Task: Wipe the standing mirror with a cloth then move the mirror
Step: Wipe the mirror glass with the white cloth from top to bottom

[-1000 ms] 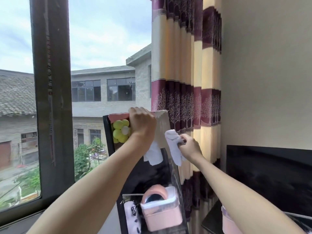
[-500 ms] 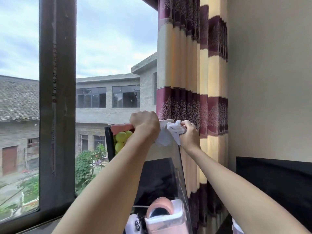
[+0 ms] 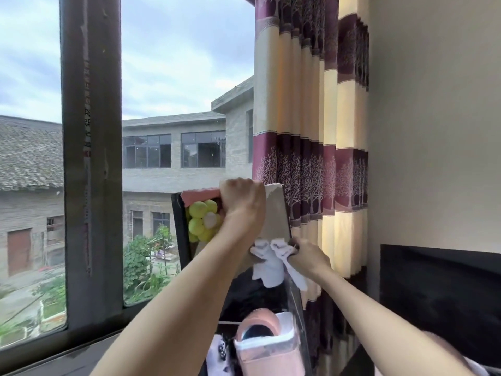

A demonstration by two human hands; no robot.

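The standing mirror [image 3: 275, 213] stands upright in front of the window, with a dark frame and a pink top edge. A green and white flower decoration sits at its upper left. My left hand [image 3: 242, 207] grips the mirror's top edge. My right hand [image 3: 307, 256] holds a white cloth [image 3: 271, 263] pressed against the glass near the mirror's right edge, about halfway down the visible part. The cloth's reflection shows beside it. My left forearm hides part of the glass.
A striped purple and cream curtain [image 3: 311, 131] hangs right behind the mirror. A thick window post [image 3: 90, 158] stands at the left. A dark screen [image 3: 439, 289] sits at the right wall. Pink and white containers [image 3: 267, 346] show low in the glass.
My right hand has slid the cloth down from the mirror's top edge to lower on the glass. My left hand keeps its grip on the top.
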